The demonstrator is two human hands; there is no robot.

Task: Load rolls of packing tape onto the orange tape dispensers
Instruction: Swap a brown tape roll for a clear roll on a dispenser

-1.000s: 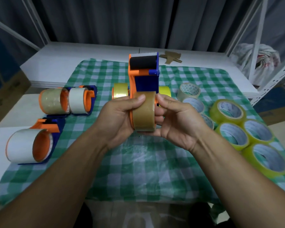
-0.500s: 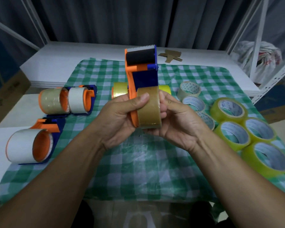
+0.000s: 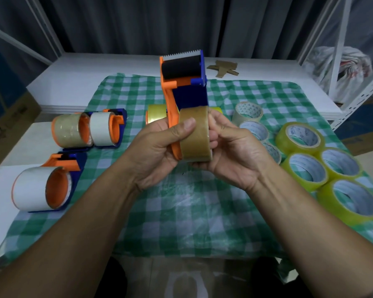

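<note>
Head view. Both hands were raised above a green checked cloth [image 3: 181,211] spread over the white worktop [image 3: 78,82]. The left hand [image 3: 157,151] gripped an orange-and-blue tape dispenser [image 3: 185,93], its fingers curled behind the orange frame and its thumb pressed on the outer face of a brown tape roll [image 3: 195,134]. The right hand [image 3: 235,155] was curled round the right side of that roll, thumb on its upper edge; its fingertips were hidden behind the roll. The roll sat at the dispenser's near end, against the orange side plate; whether it was fully seated on the hub cannot be told. The dispenser stood nearly upright, its black roller [image 3: 181,68] and serrated blade [image 3: 181,55] at the far, upper end.

On the left lay three loaded dispensers: two side by side [image 3: 103,127] farther off and one nearer [image 3: 41,188], each on its side. On the right lay four yellow rolls [image 3: 306,171] in a cluster, with three paler rolls [image 3: 248,111] between them and the hands. A yellowish roll [image 3: 156,114] showed just beyond the left hand. Cardboard scraps [image 3: 223,68] lay on the far worktop.
</note>
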